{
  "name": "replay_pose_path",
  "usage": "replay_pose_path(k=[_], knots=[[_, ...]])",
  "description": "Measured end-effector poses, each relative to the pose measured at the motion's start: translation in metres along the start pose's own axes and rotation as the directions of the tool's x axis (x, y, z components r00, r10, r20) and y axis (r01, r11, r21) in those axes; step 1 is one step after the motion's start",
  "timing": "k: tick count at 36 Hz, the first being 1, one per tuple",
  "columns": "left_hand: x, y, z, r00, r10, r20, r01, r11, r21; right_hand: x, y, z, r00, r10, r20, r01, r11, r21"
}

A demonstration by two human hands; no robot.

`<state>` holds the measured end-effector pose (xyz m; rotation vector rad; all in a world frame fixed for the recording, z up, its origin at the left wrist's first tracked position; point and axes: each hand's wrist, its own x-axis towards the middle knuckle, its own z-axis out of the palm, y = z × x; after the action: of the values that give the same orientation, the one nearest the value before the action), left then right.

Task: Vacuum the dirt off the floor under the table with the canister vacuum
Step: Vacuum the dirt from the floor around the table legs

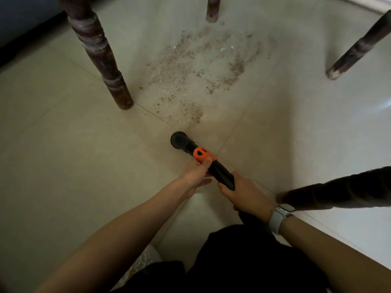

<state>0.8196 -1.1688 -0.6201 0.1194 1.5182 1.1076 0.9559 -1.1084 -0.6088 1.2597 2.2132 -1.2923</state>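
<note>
**Both hands on the vacuum wand, nozzle just short of the dirt**

The right hand [246, 195] is wrapped round the rear of the black vacuum wand [222, 174], fingers curled under it, with a pale watch [279, 218] on that wrist. The left hand [196, 174] holds the wand further forward, its thumb lying on the orange collar [203, 156] and its fingers curled beneath the tube. The wand slants away from the person toward the upper left, and its round black nozzle [178, 138] sits at the floor [63, 166], close to where the tile joints cross.

The dirt [196, 66], a wide scatter of brown crumbs with a few white specks, lies on the pale tiles just beyond the nozzle and stretches away between the table legs. A turned dark wooden leg [99, 51] stands at the left of the patch, another leg [212, 9] at its far edge, and a third [357, 47] to the right. A fourth dark leg [338, 195] is near the right wrist. The person's dark trousers [243, 261] fill the bottom of the view, beside a white perforated shoe [143, 261].
</note>
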Motion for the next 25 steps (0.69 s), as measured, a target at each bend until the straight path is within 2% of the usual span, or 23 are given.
replay_pose_path(k=[10, 16, 21, 25], knots=[[0.006, 0.003, 0.004, 1.0, 0.009, -0.026, -0.009, 1.0, -0.014, 0.006, 0.001, -0.001, 0.999, -0.041, -0.012, 0.042, 0.999, 0.011], [-0.001, -0.005, 0.017, 1.0, -0.023, 0.006, 0.023, 0.998, -0.052, -0.003, 0.017, -0.021, 0.991, -0.006, 0.131, -0.008, 0.995, 0.104], [-0.002, -0.013, 0.005, 0.998, 0.01, -0.064, -0.013, 0.999, -0.04, 0.004, 0.013, -0.011, 0.98, -0.046, 0.193, 0.02, 0.991, 0.132], [-0.007, -0.017, -0.002, 0.996, -0.021, -0.091, 0.01, 0.993, -0.119, 0.007, 0.01, -0.007, 0.967, -0.069, 0.244, 0.036, 0.99, 0.137]])
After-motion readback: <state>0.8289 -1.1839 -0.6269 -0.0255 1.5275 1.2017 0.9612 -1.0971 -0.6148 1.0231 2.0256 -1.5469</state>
